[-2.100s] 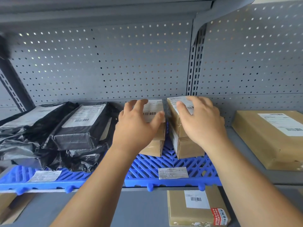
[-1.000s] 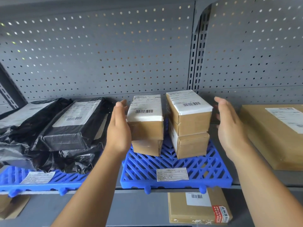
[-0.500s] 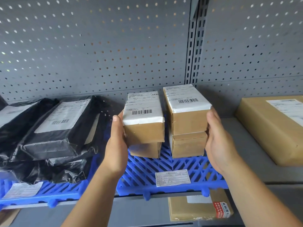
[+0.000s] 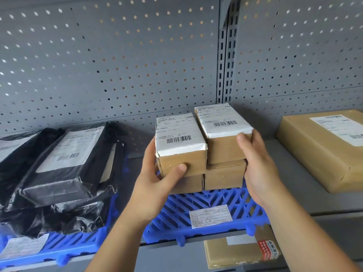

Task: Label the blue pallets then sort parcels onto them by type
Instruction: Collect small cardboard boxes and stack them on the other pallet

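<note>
- Four small cardboard boxes stand in two stacks of two on the right-hand blue pallet point(image 4: 231, 201), touching side by side.
- The upper left box point(image 4: 181, 146) has a white shipping label with a barcode across its top; it sits slightly askew on the lower left box point(image 4: 188, 183), overhanging toward the camera.
- The upper right box point(image 4: 224, 132) carries a similar label and rests on the lower right box point(image 4: 225, 176).
- The left hand point(image 4: 157, 179) clasps the upper left box, palm on its outer side and thumb pressed on its front face; the fingers are closed on that box.
- The right hand point(image 4: 257, 165) cups the right stack's outer side, thumb on the front corner of the upper right box; the fingers are wrapped behind and mostly hidden.
- A white paper label point(image 4: 211, 215) lies flat on the pallet's front, its writing too blurred to read.
- On the left, a second blue pallet point(image 4: 64, 246) holds a pile of black poly mailer bags point(image 4: 59, 173), the top one bearing a white barcode label; another paper label point(image 4: 24, 246) lies at this pallet's front.
- Both pallets sit on a grey metal shelf point(image 4: 318, 197) backed by perforated panel point(image 4: 117, 65).
- A large flat cardboard parcel point(image 4: 322, 152) lies directly on the shelf to the right, apart from the pallets.
- Below the shelf edge, another brown parcel point(image 4: 241, 252) with a red sticker shows partly.
</note>
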`<state>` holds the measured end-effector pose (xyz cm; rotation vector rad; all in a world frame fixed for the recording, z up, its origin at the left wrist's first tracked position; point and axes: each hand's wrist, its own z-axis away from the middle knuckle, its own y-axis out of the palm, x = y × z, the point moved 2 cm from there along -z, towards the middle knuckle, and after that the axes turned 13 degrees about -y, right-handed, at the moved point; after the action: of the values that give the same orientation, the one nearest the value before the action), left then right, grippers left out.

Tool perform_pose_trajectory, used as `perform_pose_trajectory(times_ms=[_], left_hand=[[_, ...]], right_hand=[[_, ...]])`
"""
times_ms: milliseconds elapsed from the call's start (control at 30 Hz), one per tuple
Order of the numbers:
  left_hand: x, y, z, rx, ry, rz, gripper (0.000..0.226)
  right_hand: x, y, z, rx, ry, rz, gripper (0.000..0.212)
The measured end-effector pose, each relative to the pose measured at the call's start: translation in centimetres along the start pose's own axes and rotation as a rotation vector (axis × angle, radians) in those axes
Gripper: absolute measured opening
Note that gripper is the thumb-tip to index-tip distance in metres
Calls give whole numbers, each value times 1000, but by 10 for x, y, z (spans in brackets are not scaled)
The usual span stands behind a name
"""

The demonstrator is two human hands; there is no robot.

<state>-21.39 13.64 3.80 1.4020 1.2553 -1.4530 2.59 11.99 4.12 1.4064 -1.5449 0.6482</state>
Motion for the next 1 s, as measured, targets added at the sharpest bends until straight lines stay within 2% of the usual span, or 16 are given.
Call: perform_pose_trajectory(times_ms=[200,733,1000], left_hand=[[0,-2,-4,-45,-8,-18,76],[-1,3,-6,-175,-24,-123,76],[-2,-2,-11,-110,-76,-98,83]], right_hand=[[3,-1,3,-11,-5,53,61],[2,1,-8,-71,65,68,40],[0,1,-4,-74,58,124,37]])
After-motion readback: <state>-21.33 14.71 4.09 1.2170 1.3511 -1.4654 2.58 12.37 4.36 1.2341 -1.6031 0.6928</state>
